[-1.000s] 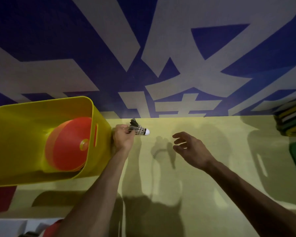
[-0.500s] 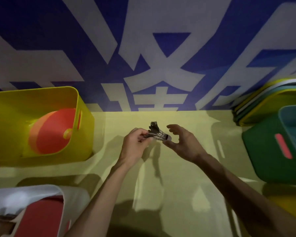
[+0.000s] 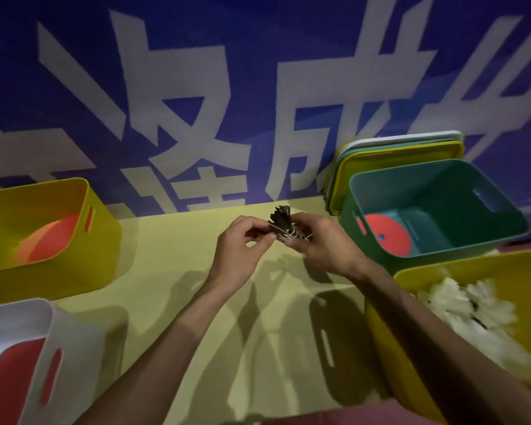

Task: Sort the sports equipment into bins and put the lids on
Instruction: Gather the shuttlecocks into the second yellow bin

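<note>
A black-feathered shuttlecock (image 3: 281,220) is held above the middle of the yellow table (image 3: 233,332). My left hand (image 3: 241,250) pinches its feather end and my right hand (image 3: 322,243) grips its base. The yellow bin (image 3: 380,326) at the near right holds several white shuttlecocks (image 3: 469,308). A teal bin (image 3: 436,237) behind it holds a red disc (image 3: 387,236). At the far left a yellow bin (image 3: 101,246) holds orange discs (image 3: 48,240). A white bin (image 3: 65,332) at the near left holds something red.
A stack of lids (image 3: 396,151) in white, teal and yellow leans against the blue wall behind the teal bin. The blue wall with large white characters runs along the table's far edge.
My left hand carried the shuttlecock from beside the left yellow bin toward the middle, and my right hand closed on its base. The view swung right, revealing the right-hand bins.
</note>
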`<state>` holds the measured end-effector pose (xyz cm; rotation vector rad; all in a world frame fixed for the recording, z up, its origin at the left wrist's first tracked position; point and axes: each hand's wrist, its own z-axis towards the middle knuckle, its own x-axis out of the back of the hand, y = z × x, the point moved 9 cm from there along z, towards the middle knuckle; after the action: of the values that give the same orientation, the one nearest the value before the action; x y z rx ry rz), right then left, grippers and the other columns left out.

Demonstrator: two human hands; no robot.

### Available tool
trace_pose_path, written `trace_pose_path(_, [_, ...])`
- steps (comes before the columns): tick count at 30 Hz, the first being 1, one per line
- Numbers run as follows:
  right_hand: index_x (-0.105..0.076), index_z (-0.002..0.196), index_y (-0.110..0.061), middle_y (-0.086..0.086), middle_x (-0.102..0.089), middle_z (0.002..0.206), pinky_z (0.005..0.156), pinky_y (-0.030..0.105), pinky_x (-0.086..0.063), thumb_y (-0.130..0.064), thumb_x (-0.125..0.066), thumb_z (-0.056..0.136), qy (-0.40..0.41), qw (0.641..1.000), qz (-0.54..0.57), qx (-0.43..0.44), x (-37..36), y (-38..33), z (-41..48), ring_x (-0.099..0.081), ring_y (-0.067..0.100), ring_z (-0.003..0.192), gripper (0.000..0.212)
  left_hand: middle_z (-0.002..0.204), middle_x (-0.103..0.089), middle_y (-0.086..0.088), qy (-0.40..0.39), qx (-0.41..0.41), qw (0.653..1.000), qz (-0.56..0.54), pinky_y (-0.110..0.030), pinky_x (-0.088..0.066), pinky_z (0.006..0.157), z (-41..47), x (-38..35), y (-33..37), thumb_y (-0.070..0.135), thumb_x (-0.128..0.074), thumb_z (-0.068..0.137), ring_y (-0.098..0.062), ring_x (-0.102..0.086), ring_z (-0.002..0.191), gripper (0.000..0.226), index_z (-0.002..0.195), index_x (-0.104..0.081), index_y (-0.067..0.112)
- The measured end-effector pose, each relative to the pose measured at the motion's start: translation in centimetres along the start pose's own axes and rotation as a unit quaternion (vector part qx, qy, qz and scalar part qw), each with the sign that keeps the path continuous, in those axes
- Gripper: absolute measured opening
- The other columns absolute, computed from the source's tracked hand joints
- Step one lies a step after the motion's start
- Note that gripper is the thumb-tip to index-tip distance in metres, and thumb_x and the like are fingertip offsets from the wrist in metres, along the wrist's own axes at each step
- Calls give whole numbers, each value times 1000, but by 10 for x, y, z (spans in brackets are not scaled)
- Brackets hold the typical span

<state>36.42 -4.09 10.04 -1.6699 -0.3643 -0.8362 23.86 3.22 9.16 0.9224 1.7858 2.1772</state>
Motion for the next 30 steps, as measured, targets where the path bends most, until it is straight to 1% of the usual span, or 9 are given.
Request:
trace_pose_path(5, [-58, 121, -16, -5, -65, 103, 70, 18, -38, -20, -69, 86, 37, 999, 24, 9, 59, 36, -51, -55, 5, 76, 38, 97, -70, 2, -14, -8, 999, -44, -19, -51, 85, -24, -61, 51, 4, -69, 83, -10, -67, 90, 23, 88, -66, 26])
trace_pose_path(10, [-55, 122, -14, -20, -54, 82, 58, 3, -40, -12, -71, 82, 69, 997, 45, 8, 111, 68, -97, -55, -8, 60, 43, 113, -67, -3, -39, -14, 996, -75, -23, -54, 85, -50, -108, 88, 6, -67, 85, -8, -67, 97, 33, 104, -65, 32])
trace_pose_path(12, [-56, 119, -16, -19, -56, 80, 63, 10, -45, -14, -72, 81, 83, 996, 45, 1, 130, 86, -114, -57, -4, 62, 41, 114, -65, -6, -37, -5, 996, -84, -28, -57, 82, -55, -121, 100, 9, -66, 86, -8, -68, 95, 34, 108, -63, 35])
trace_pose_path(14, [-57, 117, -17, -18, -58, 81, 69, 21, -48, -17, -72, 81, 86, 995, 49, -15, 144, 106, -129, -57, -1, 66, 39, 117, -63, -7, -41, 3, 995, -93, -25, -58, 76, -62, -135, 112, 11, -65, 87, -8, -68, 93, 32, 107, -61, 35])
trace_pose_path(17, [-56, 121, -16, -13, -61, 90, 65, 12, -42, -16, -70, 82, 75, 996, 39, -35, 156, 134, -148, -55, -6, 71, 42, 117, -63, 2, -57, 5, 995, -81, -18, -55, 71, -71, -156, 125, 9, -63, 88, -9, -68, 92, 31, 103, -60, 35])
trace_pose_path(19, [-54, 124, -16, -10, -61, 95, 62, 9, -41, -13, -69, 82, 62, 996, 30, -49, 158, 150, -158, -55, -5, 70, 45, 114, -63, 8, -69, 8, 995, -72, -20, -54, 74, -76, -168, 128, 7, -63, 87, -11, -67, 94, 30, 101, -61, 34])
trace_pose_path(22, [-53, 127, -16, -2, -64, 110, 63, 18, -43, -13, -68, 83, 39, 997, 2, -71, 156, 172, -171, -59, 7, 76, 47, 108, -66, 9, -91, 11, 995, -47, -20, -53, 79, -80, -185, 127, 7, -64, 87, -11, -65, 95, 26, 98, -64, 30])
trace_pose_path(26, [-51, 130, -15, 3, -64, 123, 83, 25, -46, -8, -63, 84, 16, 995, -40, -92, 151, 199, -187, -60, 20, 107, 48, 103, -69, 5, -119, 25, 992, -23, -23, -50, 85, -89, -208, 116, 7, -64, 87, -13, -64, 97, 22, 96, -67, 27])
trace_pose_path(30, [-53, 125, -12, 8, -64, 122, 90, 34, -49, -9, -60, 86, -11, 991, -77, -112, 144, 218, -194, -60, 24, 107, 39, 103, -69, 4, -131, 47, 990, -9, -31, -51, 89, -97, -220, 105, 7, -64, 87, -17, -65, 98, 22, 95, -69, 27])
